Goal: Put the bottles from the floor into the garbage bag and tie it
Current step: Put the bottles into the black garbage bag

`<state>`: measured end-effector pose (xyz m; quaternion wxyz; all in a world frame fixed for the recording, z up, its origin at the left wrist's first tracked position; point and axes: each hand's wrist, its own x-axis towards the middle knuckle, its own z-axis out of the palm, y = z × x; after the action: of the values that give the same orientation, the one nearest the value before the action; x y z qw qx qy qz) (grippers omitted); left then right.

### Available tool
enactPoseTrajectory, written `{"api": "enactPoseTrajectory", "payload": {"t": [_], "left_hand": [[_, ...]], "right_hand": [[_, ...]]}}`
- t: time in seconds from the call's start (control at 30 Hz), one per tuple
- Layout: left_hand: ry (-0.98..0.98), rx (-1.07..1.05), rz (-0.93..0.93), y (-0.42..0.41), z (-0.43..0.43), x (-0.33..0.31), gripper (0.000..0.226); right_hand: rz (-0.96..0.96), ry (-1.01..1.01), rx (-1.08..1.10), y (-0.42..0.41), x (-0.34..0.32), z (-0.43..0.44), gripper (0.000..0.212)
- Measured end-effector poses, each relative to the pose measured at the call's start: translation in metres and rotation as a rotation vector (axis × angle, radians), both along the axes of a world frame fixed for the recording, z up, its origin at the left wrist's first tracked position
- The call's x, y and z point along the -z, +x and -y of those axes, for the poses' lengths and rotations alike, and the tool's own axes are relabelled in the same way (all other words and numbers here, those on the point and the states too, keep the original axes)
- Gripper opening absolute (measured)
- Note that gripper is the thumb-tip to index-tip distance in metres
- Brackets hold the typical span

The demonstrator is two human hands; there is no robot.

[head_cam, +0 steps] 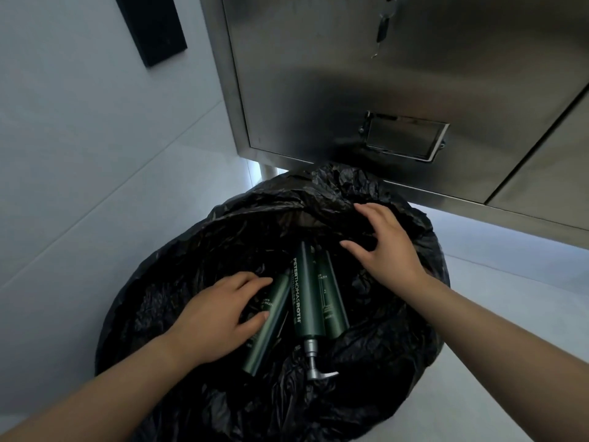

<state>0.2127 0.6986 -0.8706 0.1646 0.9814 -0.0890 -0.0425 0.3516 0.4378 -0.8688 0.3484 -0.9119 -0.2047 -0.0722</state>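
We see a black garbage bag [149, 314], dark green bottles [306, 291] with white lettering, one with a silver pump [314, 362], a brushed grey steel cabinet [350, 59] and pale grey-white floor [79, 161].
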Motion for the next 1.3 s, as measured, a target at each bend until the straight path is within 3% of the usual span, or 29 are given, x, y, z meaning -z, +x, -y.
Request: {"api": "enactPoseTrajectory", "payload": {"t": [0.27, 0.47, 0.63, 0.87, 1.07, 1.3], "left_hand": [[-0.023, 0.074, -0.135, 0.001, 0.031, 0.017, 0.057], [0.001, 0.165, -0.191, 0.003, 0.060, 0.041, 0.058], [-0.021, 0.029, -0.251, 0.010, 0.075, 0.060, 0.060], [-0.088, -0.079, -0.229, 0.017, 0.086, 0.081, 0.070], [-0.278, -0.248, -0.319, 0.023, 0.101, 0.094, 0.082], [-0.379, -0.350, -0.310, 0.032, 0.102, 0.090, 0.077]], "right_hand": [[-0.071, -0.025, -0.055, -0.031, 0.016, 0.006, 0.065], [-0.191, -0.327, -0.348, -0.085, 0.054, 0.062, 0.067], [-0.266, -0.512, -0.396, -0.087, 0.078, 0.078, 0.066], [-0.289, -0.444, -0.393, -0.080, 0.078, 0.081, 0.048], [-0.327, -0.332, -0.392, -0.083, 0.071, 0.089, 0.031], [-0.353, -0.233, -0.379, -0.081, 0.058, 0.095, 0.016]]}}
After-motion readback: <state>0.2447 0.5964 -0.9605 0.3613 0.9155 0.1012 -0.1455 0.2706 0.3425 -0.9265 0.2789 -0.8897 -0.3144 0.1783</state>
